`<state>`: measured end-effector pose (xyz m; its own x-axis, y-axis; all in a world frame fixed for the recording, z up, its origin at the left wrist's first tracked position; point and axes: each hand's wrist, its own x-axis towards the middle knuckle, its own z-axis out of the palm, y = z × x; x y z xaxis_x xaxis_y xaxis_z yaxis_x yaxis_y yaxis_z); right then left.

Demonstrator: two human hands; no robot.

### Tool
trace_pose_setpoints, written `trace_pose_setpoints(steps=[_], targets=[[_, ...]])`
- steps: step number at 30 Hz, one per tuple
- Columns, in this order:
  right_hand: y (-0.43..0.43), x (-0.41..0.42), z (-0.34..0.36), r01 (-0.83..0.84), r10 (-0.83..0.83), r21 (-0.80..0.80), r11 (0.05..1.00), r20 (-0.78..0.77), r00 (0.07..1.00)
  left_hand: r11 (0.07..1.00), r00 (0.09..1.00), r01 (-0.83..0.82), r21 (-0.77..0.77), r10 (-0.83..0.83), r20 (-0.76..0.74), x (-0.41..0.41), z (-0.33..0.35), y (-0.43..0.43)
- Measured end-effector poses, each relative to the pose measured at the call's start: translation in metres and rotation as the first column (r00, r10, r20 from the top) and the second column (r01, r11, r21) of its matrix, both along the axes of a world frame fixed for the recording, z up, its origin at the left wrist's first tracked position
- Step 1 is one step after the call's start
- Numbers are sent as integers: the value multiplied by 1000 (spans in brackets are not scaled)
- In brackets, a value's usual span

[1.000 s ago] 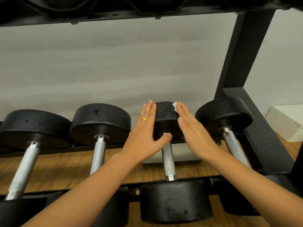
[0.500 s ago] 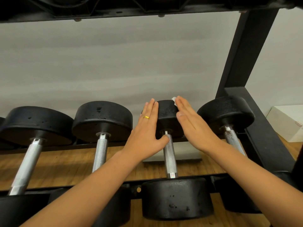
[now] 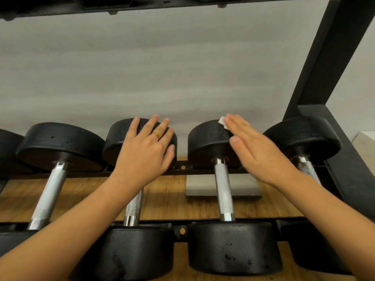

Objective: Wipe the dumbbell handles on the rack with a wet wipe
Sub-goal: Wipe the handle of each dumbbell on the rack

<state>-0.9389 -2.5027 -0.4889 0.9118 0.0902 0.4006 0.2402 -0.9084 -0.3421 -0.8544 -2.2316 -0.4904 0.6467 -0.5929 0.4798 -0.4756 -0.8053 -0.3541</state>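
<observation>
Several black dumbbells with knurled steel handles lie side by side on the black rack [image 3: 328, 57]. My left hand [image 3: 146, 151], wearing a gold ring, rests with spread fingers on the far head of one dumbbell [image 3: 117, 138]. My right hand [image 3: 255, 151] lies flat, fingers straight, against the far head of the neighbouring dumbbell [image 3: 207, 142] to its right. A corner of the white wet wipe [image 3: 222, 121] peeks out from under those fingertips. That dumbbell's handle [image 3: 223, 189] is bare between my forearms.
More dumbbells sit at the far left [image 3: 60, 142] and far right [image 3: 304, 134]. The rack's upper shelf [image 3: 142, 3] hangs overhead. Below is a wooden floor [image 3: 166, 199] with a flat grey plate [image 3: 203, 189]. A white box [image 3: 365, 138] stands at the right.
My left hand left the head that both hands touched and moved onto the dumbbell to its left. My right hand stays flat on the same head with the wipe.
</observation>
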Motion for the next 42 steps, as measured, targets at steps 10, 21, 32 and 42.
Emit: trace_pose_setpoints(steps=[10, 21, 32, 42], targets=[[14, 7, 15, 12, -12, -3, 1000, -62, 998, 997, 999, -15, -80, 18, 30, 0, -2, -6], [37, 16, 25, -57, 5, -381, 923, -136, 991, 986, 998, -42, -161, 47, 30, 1, 2, 1], [54, 25, 44, -154, 43, -634, 758, -187, 981, 979, 1000, -17, -202, 21, 17, 0, -1, 4], [75, 23, 37, -158, 25, -796, 584, -176, 984, 979, 1000, 1, -205, 0, 6, 2, 0, 7]])
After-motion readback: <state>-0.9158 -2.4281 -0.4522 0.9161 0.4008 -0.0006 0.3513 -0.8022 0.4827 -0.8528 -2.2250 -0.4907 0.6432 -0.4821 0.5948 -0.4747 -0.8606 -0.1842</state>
